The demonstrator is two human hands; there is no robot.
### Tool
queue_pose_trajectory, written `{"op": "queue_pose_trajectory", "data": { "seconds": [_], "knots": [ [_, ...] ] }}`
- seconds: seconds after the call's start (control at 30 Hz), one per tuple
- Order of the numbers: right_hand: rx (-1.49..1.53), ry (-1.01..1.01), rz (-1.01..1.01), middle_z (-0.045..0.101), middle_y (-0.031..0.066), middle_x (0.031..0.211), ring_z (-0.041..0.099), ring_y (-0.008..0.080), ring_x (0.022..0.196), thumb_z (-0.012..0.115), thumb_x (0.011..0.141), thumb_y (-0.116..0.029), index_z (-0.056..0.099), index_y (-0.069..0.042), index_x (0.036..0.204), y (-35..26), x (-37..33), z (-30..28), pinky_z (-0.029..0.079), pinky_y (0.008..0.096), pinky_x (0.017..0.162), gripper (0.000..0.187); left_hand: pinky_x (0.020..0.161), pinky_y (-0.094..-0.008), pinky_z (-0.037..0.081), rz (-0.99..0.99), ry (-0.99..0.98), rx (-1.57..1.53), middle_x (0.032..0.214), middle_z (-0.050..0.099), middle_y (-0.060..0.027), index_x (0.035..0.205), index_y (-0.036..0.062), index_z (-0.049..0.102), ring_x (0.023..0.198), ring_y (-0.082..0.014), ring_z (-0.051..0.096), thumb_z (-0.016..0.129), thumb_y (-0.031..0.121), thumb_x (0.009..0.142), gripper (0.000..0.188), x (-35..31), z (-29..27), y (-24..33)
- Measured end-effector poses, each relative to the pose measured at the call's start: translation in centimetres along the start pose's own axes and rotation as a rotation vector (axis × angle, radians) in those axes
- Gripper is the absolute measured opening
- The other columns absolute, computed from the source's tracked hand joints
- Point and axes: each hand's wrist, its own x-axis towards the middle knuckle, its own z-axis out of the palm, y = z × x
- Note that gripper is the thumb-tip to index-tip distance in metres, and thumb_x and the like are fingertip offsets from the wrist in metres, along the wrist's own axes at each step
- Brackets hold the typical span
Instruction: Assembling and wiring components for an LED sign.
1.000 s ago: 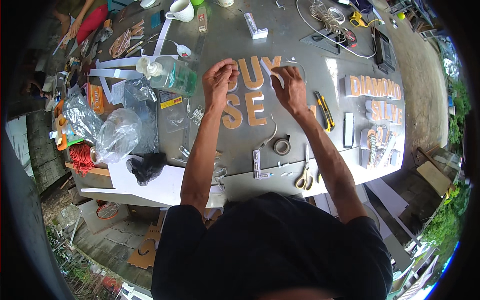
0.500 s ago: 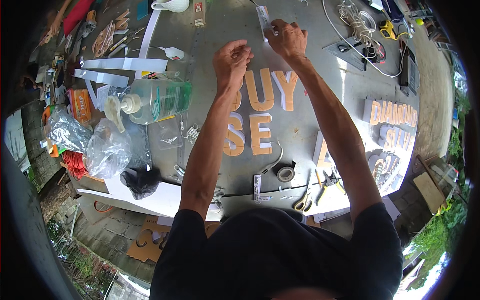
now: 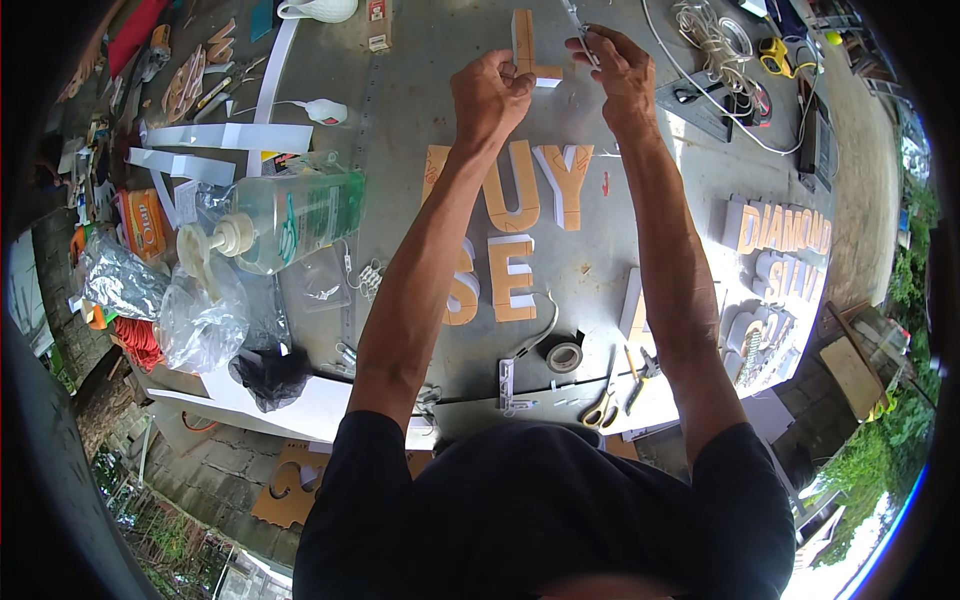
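My left hand (image 3: 490,95) is closed on the edge of an L-shaped block letter (image 3: 524,45) with a tan face and white sides, near the far edge of the table. To its right, my right hand (image 3: 622,80) pinches a narrow whitish strip (image 3: 577,28) that looks like a string of LED modules. Its far end is cut off by the picture. Nearer to me lie two rows of similar tan block letters (image 3: 515,280), partly covered by my left forearm. A second such strip with a cable (image 3: 506,383) lies at the near edge.
A clear pump bottle (image 3: 300,225) lies at left, with plastic bags (image 3: 205,320) nearby. A tape roll (image 3: 564,357), scissors (image 3: 600,408) and pliers (image 3: 642,380) sit near the front edge. More block letters (image 3: 780,230) and coiled white cable (image 3: 705,45) are at right.
The L-shaped letter now shows its tan face; earlier its white, hollow-looking side with the strip showed. My left hand has taken hold of it. My right hand has moved right with the strip.
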Motion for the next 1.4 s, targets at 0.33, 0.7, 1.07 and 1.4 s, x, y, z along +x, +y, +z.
{"op": "queue_pose_trajectory", "data": {
  "seconds": [0.33, 0.7, 1.07, 1.4],
  "knots": [
    [1.311, -0.511, 0.533, 0.067, 0.0148, 0.108, 0.061, 0.0359, 0.106, 0.06, 0.099, -0.019, 0.054, 0.003, 0.125, 0.4, -0.9, -3.2, 0.05, 0.0504, 0.098, 0.035, 0.073, -0.0324, 0.056, -0.025, 0.012, -0.176, 0.094, 0.074, -0.0114, 0.116, -0.0055, 0.068, 0.081, -0.0195, 0.07, 0.077, 0.022, 0.089, 0.039, -1.0, -0.1, 2.5],
    [1.172, -0.434, 0.481, 0.067, 0.015, 0.118, 0.069, 0.0296, 0.105, 0.063, 0.1, -0.031, 0.057, 0.001, 0.128, -4.7, -19.2, -2.4, 0.057, 0.048, 0.093, 0.043, 0.081, -0.0333, 0.061, -0.482, -0.242, -0.988, 0.108, 0.073, -0.0161, 0.117, -0.0019, 0.07, 0.095, -0.0222, 0.072, 0.069, 0.018, 0.096, 0.029, -12.6, -4.4, 9.1],
    [-0.419, 0.201, 0.281, 0.075, 0.0088, 0.085, 0.07, 0.0136, 0.072, 0.062, 0.094, -0.015, 0.073, -0.003, 0.11, -4.1, -29.1, -20.0, 0.056, 0.0281, 0.071, 0.023, 0.057, -0.0292, 0.045, -0.224, -0.191, -0.802, 0.099, 0.07, -0.0135, 0.122, -0.0034, 0.062, 0.071, -0.0194, 0.061, 0.058, 0.023, 0.104, 0.033, -19.3, -12.0, 6.4],
    [-0.537, 0.032, 0.555, 0.076, 0.007, 0.086, 0.069, 0.0111, 0.075, 0.066, 0.093, -0.015, 0.073, -0.004, 0.111, -3.8, -38.6, -24.4, 0.055, 0.0277, 0.074, 0.022, 0.063, -0.0327, 0.051, -0.232, -0.21, -0.746, 0.105, 0.072, -0.0168, 0.128, -0.0038, 0.059, 0.077, -0.0241, 0.071, 0.054, 0.024, 0.105, 0.036, -23.3, -13.8, 7.2]
  ]
}}
